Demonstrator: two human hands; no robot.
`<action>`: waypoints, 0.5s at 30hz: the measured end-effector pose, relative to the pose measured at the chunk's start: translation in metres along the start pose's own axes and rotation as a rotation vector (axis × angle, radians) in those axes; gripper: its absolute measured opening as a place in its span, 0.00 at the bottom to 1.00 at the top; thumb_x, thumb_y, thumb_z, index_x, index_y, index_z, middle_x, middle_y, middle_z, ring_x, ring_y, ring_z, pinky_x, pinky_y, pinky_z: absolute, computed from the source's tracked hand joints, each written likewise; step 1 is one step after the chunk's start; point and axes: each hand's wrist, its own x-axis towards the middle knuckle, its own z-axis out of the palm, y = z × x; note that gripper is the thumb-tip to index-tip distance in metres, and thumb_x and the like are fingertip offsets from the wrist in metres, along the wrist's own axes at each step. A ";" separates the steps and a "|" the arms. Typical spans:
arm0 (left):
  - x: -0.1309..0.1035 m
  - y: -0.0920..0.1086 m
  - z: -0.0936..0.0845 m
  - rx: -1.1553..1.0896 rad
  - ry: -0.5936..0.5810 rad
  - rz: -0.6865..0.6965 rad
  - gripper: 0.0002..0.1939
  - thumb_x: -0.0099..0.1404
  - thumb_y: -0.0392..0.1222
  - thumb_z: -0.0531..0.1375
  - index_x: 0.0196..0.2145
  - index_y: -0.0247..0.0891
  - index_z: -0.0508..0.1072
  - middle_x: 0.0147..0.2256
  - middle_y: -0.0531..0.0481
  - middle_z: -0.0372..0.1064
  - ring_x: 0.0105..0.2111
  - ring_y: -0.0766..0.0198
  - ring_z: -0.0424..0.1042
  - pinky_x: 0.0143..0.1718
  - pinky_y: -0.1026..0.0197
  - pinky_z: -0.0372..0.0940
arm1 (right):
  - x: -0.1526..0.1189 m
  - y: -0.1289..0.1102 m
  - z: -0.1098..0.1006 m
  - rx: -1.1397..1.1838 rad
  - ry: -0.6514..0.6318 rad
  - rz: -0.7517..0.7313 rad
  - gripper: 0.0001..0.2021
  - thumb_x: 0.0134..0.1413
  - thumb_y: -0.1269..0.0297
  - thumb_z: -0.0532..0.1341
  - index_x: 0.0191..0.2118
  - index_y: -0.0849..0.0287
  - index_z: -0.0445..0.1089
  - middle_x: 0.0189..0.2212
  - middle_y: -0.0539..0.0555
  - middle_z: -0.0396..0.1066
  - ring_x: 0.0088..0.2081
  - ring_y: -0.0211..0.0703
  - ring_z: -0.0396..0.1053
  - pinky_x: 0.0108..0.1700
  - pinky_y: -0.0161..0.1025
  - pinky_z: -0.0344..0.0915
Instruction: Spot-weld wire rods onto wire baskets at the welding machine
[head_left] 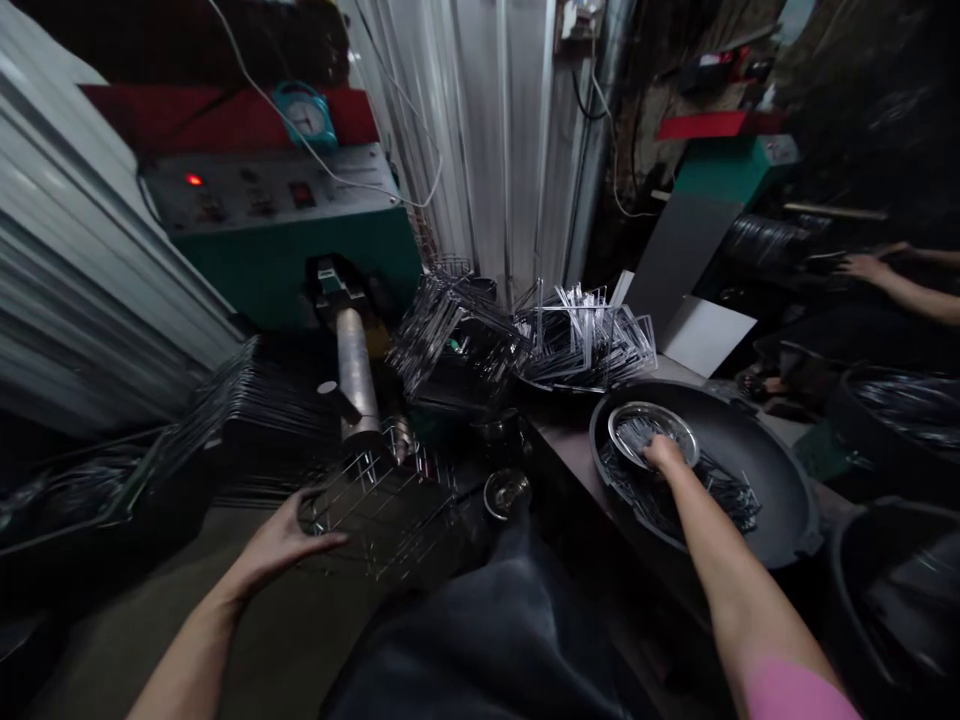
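Gripping wire basket point(382, 505) rim, left hand point(281, 545); right hand point(664, 455) closed on wire pieces point(720, 490) in black pan point(780, 480); wire frames point(585, 335) behind

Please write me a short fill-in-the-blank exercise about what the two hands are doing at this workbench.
1. The left hand grips a wire ____.
2. The right hand reaches into a wide black ____ holding bent wire pieces.
3. A small blue ____ stands on top of the green machine.
4. On the machine's panel, a ____ light is lit.

Missing words: basket; pan; clock; red
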 end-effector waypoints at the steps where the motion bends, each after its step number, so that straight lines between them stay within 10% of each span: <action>1: -0.001 0.000 0.001 -0.014 -0.009 -0.002 0.44 0.41 0.61 0.62 0.51 0.32 0.55 0.49 0.34 0.64 0.49 0.44 0.64 0.50 0.47 0.62 | 0.000 0.006 -0.004 0.014 0.004 0.005 0.09 0.42 0.69 0.62 0.33 0.65 0.74 0.35 0.66 0.72 0.42 0.56 0.69 0.42 0.47 0.62; 7: 0.000 -0.004 0.009 0.012 0.086 0.041 0.42 0.38 0.60 0.63 0.48 0.33 0.60 0.50 0.36 0.61 0.52 0.45 0.60 0.55 0.47 0.56 | -0.022 0.026 -0.025 0.171 0.076 -0.040 0.13 0.49 0.66 0.56 0.38 0.69 0.71 0.26 0.60 0.73 0.31 0.47 0.70 0.33 0.39 0.64; 15: -0.018 0.008 0.001 0.186 0.134 0.019 0.40 0.40 0.60 0.60 0.46 0.31 0.63 0.47 0.37 0.64 0.49 0.47 0.64 0.51 0.52 0.59 | -0.048 -0.008 -0.023 0.333 0.128 -0.193 0.19 0.55 0.63 0.50 0.48 0.69 0.65 0.27 0.58 0.73 0.22 0.39 0.68 0.24 0.33 0.61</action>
